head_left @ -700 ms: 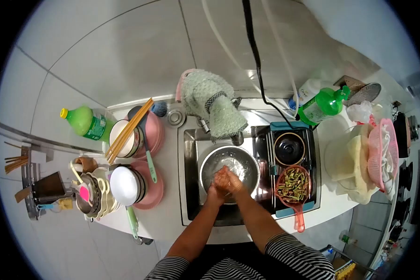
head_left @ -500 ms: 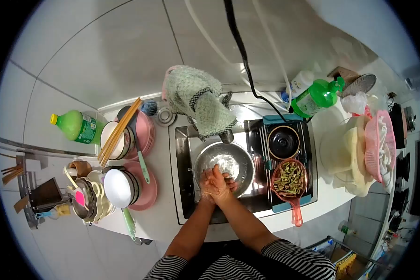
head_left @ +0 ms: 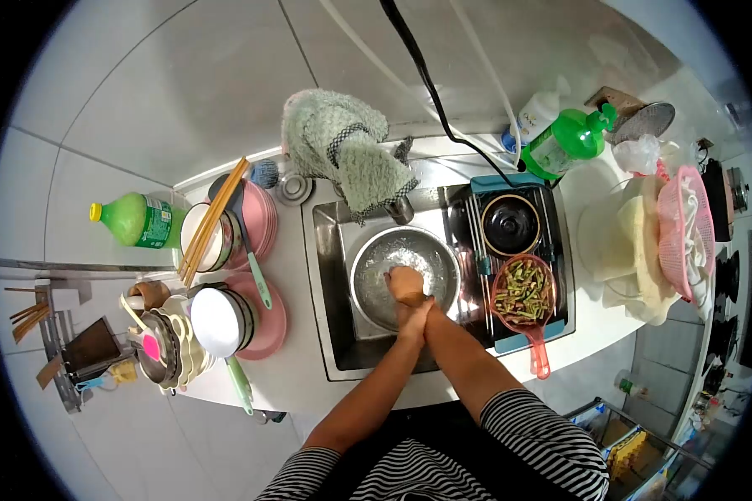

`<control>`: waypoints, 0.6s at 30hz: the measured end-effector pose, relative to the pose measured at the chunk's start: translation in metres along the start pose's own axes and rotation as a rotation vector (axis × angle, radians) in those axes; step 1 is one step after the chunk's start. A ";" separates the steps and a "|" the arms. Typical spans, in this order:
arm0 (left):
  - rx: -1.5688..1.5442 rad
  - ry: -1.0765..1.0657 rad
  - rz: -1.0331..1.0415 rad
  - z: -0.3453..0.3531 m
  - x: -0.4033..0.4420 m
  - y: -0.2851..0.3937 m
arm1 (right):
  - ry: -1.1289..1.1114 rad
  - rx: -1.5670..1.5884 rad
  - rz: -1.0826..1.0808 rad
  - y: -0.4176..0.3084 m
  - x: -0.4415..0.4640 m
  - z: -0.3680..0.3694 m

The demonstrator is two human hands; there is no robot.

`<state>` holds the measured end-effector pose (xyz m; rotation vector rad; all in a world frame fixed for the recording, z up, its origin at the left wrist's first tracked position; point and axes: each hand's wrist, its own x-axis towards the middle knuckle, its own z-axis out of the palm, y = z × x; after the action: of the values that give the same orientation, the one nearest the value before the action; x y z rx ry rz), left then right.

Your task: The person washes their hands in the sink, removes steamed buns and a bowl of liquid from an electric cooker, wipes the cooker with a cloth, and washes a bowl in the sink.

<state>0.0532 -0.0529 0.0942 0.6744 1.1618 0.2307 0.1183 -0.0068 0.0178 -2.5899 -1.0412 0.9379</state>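
Observation:
Both my hands are over a round metal basin (head_left: pixel 363 288) that stands in the steel sink (head_left: pixel 330 219) with rippling water in it. My left hand (head_left: pixel 404 284) is closed in a loose fist, knuckles up, above the water, and nothing shows in it. Around the left wrist wraps my right hand (head_left: pixel 419 312), its fingers closed and partly hidden behind the wrist. Just beyond the basin the faucet (head_left: pixel 401 210) points down, a pale green towel (head_left: pixel 334 138) draped over its upper part.
On the sink's right side, a rack holds a black bowl (head_left: pixel 510 225) and a red strainer (head_left: pixel 540 331) with cut green pieces. Stacked pink plates (head_left: pixel 263 326), bowls and chopsticks (head_left: pixel 213 221) crowd the left counter. Green bottles (head_left: pixel 138 220) and a pink basket (head_left: pixel 677 230) flank the sink.
My hands were pressed together, the right one with fingers extended. Now the left has closed and reaches farther over the basin, while the right has slid back onto the left wrist.

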 end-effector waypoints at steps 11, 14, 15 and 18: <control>0.039 0.159 -0.165 -0.070 0.128 0.004 | 0.428 0.432 0.192 0.024 -0.034 0.004; 0.152 0.228 -0.223 -0.070 0.129 0.005 | 0.235 0.622 0.602 0.066 -0.001 0.036; 0.252 0.275 -0.222 -0.075 0.143 -0.004 | 0.233 0.619 0.596 0.066 -0.007 0.040; 0.033 0.209 -0.286 -0.088 0.169 -0.005 | -0.462 1.841 0.510 0.034 -0.039 0.001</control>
<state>0.0403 0.0602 -0.0585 0.5138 1.4493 0.0400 0.1150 -0.0581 0.0227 -0.9806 0.5136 1.4899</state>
